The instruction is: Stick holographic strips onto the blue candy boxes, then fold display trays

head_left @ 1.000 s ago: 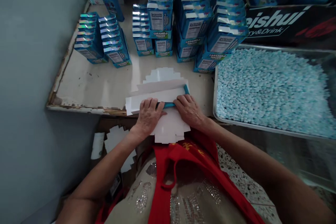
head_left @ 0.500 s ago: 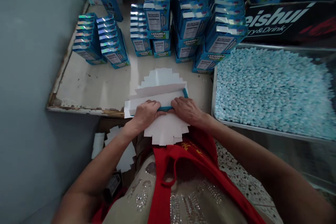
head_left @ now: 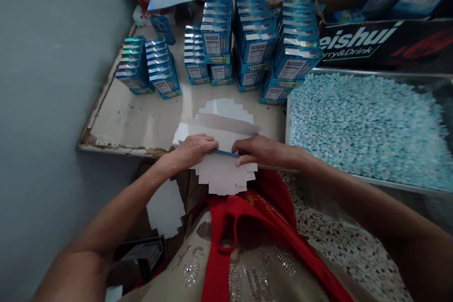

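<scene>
A cardboard box blank [head_left: 224,141], white inside and blue outside, lies partly folded at the front edge of the table. My left hand [head_left: 197,149] is closed on its near edge, fingers over the top. My right hand [head_left: 257,150] grips the same edge further right, thumb below and fingers above. A thin blue strip of the outer face shows between the hands. One long white flap [head_left: 228,123] rises at the back. White flat blanks [head_left: 222,180] with stepped edges lie under my hands toward my lap, and similar sheets [head_left: 225,107] show behind.
Blue candy boxes [head_left: 253,52] stand in rows at the back, with smaller rows [head_left: 163,71] on the left. A metal tray [head_left: 288,125] of pale blue candies is at the right, before a black carton [head_left: 375,42]. More white blanks [head_left: 165,210] lie below left.
The blue edge between my hands is now a thinner strip. My right fingers and thumb have spread further apart around it, and the back flap stands more slanted. The view has shifted slightly.
</scene>
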A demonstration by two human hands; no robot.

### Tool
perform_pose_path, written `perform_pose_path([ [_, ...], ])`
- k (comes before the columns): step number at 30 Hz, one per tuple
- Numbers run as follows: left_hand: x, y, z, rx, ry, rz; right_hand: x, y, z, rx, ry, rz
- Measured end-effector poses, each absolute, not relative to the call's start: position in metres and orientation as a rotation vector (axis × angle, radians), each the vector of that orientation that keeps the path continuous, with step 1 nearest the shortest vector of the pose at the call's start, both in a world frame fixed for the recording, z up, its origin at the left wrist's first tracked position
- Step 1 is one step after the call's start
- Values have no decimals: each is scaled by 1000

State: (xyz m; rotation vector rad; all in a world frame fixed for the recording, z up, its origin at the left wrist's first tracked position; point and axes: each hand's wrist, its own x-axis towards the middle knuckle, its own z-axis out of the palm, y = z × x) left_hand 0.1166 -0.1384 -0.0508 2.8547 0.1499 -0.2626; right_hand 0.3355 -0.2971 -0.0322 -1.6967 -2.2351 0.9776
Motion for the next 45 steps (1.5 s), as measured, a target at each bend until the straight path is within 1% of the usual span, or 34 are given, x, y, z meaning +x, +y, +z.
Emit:
perform_pose_path([
  [1, 120, -133, -45, 2884, 102, -264, 344, -299, -19, -1595, -2152, 1057],
  [2, 124, -126, -39, 2909, 60, -266, 352, -300, -6, -1545, -2089, 1044],
  [5, 142, -100, -27, 2926, -111, -282, 375, -291, 8, -1617, -2122, 583],
  [7, 156, -82, -24, 2883, -235, -304, 383, -279, -2, -1647, -2307, 344],
  [8, 163, -73, -25, 2854, -283, -326, 384, -274, -12, -1644, -2402, 299],
  [11, 184, -55, -28, 2821, -280, -376, 375, -263, -38, -1606, -2533, 334],
  [16, 195, -54, -15, 2824, -81, -277, 338, -278, -49, -1580, -2433, 320],
  [19, 168, -75, 3, 2855, 63, -94, 320, -289, -50, -1594, -2407, 296],
  [21, 135, -98, 10, 2836, 240, 24, 314, -290, -52, -1622, -2372, 292],
  [24, 88, -131, 7, 2753, 517, 214, 311, -284, -58, -1632, -2327, 324],
  [27, 74, -135, -10, 2747, 859, 391, 308, -280, -61, -1622, -2314, 359],
  [28, 77, -129, -17, 2750, 964, 344, 306, -280, -61, -1624, -2312, 364],
  [29, 83, -121, -24, 2744, 1043, 214, 305, -282, -60, -1630, -2308, 367],
  [31, 97, -105, -37, 2710, 1131, -158, 306, -284, -55, -1611, -2305, 398],
  [33, 106, -95, -48, 2688, 1149, -401, 313, -283, -47, -1544, -2291, 469],
  [35, 107, -94, -56, 2747, 1128, -387, 327, -273, -39, -1531, -2213, 451],
  [37, 103, -100, -60, 2831, 1072, -288, 342, -252, -35, -1636, -2131, 290],
  [39, 99, -106, -60, 2899, 1029, -230, 351, -225, -39, -1745, -2232, 194],
  [43, 96, -108, -56, 2970, 957, -246, 342, -184, -54, -1913, -2517, 350],
  [45, 96, -105, -54, 2981, 916, -299, 334, -176, -58, -1935, -2579, 338],
])
